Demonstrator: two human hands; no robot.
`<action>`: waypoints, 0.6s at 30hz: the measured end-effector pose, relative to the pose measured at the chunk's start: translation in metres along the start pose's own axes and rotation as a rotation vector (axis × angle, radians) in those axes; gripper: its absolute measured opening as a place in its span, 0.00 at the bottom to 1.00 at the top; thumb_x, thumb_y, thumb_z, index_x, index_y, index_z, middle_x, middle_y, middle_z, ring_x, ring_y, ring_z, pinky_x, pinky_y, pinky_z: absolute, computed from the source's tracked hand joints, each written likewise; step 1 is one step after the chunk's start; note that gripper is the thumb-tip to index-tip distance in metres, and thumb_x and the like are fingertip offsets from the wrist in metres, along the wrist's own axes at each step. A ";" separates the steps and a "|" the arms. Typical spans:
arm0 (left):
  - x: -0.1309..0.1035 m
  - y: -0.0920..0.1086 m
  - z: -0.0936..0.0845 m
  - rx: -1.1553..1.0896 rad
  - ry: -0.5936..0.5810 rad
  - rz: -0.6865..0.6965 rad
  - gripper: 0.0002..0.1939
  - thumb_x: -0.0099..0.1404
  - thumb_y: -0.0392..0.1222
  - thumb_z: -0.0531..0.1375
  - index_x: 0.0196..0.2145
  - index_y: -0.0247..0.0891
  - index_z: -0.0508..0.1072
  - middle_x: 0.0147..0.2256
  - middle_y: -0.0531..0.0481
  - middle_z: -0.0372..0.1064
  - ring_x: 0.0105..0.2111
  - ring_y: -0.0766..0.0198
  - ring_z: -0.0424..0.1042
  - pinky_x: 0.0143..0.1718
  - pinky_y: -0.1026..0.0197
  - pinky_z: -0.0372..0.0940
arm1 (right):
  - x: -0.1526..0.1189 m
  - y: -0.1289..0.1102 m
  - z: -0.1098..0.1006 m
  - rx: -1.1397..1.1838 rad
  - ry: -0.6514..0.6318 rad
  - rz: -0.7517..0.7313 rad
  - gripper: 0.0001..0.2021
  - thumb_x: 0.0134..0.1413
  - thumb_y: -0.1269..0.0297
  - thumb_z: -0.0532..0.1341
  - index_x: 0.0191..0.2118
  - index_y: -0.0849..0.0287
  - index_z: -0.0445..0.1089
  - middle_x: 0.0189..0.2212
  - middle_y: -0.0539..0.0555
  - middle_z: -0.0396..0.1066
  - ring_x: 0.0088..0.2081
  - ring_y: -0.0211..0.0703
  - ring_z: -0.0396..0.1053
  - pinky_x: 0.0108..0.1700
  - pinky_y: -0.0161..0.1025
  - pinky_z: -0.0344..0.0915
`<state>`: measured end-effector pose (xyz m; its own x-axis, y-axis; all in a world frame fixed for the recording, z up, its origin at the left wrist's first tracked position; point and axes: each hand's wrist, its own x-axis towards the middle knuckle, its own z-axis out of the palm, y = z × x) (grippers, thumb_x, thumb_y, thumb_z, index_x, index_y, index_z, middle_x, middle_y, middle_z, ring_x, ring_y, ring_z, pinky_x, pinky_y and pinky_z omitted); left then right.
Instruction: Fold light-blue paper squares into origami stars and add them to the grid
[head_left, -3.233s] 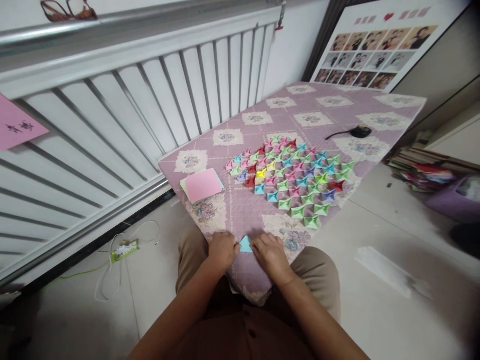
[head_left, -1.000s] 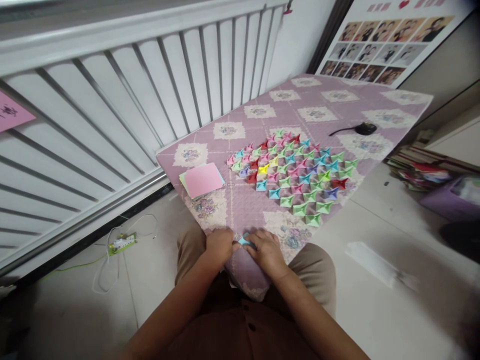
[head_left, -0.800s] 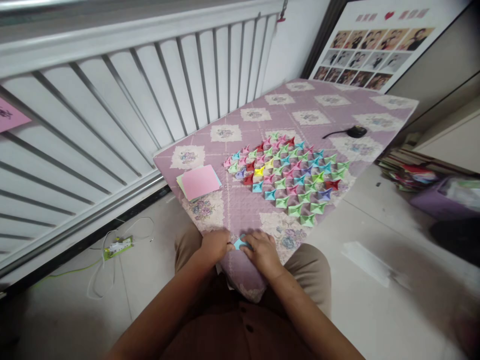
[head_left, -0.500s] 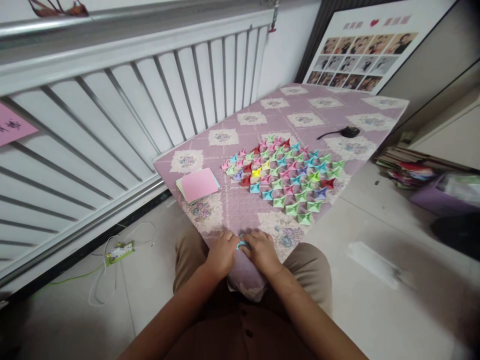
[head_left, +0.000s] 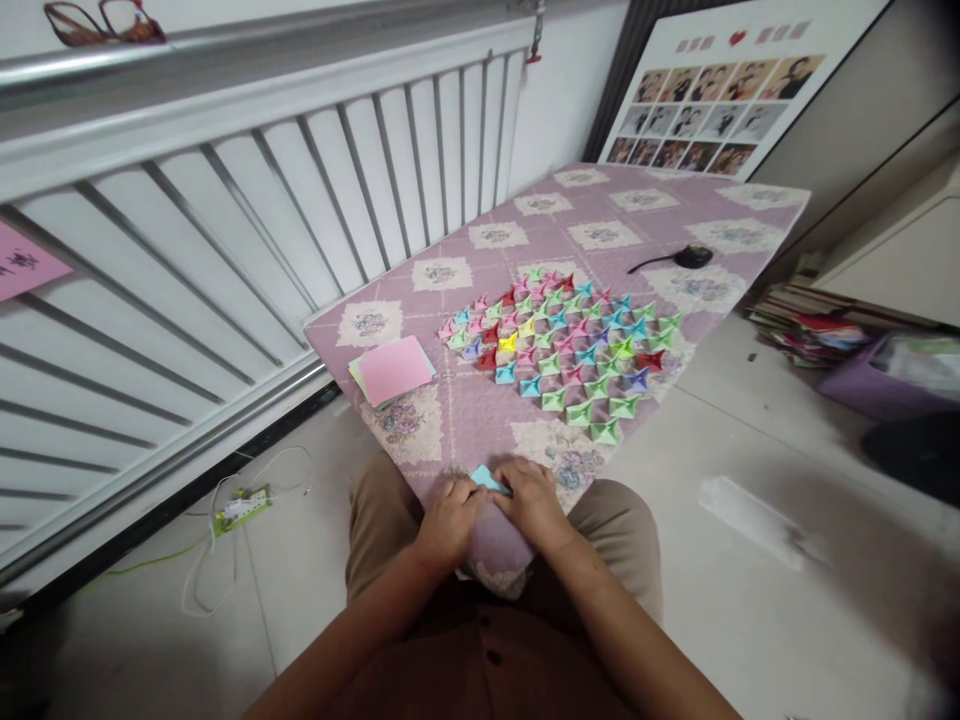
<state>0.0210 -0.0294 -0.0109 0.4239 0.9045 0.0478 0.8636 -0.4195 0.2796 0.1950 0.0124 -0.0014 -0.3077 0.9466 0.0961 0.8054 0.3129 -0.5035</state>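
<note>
A small folded piece of light blue paper lies at the near corner of the cloth-covered table. My left hand grips its left side with bent fingers. On its right side, my right hand holds the paper between thumb and curled fingers. Farther forward, several folded paper pieces in green, pink, blue, red, purple and yellow stand in slanting rows. A stack of paper sheets with a pink one on top rests to the left of them.
A black object with a cord lies at the back right of the table. A white radiator borders the left side. A power strip is on the floor, and a photo board stands behind.
More of the light blue paper shows between my hands, now with a pointed top. My left hand has shifted slightly down. The whole view has moved a little.
</note>
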 end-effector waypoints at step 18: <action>-0.007 0.003 0.004 0.163 0.052 0.092 0.20 0.66 0.31 0.51 0.56 0.37 0.63 0.47 0.43 0.65 0.44 0.56 0.62 0.45 0.55 0.66 | -0.005 -0.003 -0.007 -0.066 0.040 0.136 0.08 0.49 0.59 0.64 0.33 0.55 0.68 0.34 0.50 0.70 0.41 0.46 0.63 0.42 0.42 0.47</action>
<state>0.0217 -0.0373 -0.0141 0.4922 0.8626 0.1167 0.8563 -0.5039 0.1132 0.1979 0.0069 0.0051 -0.1740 0.9826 0.0653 0.8704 0.1845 -0.4564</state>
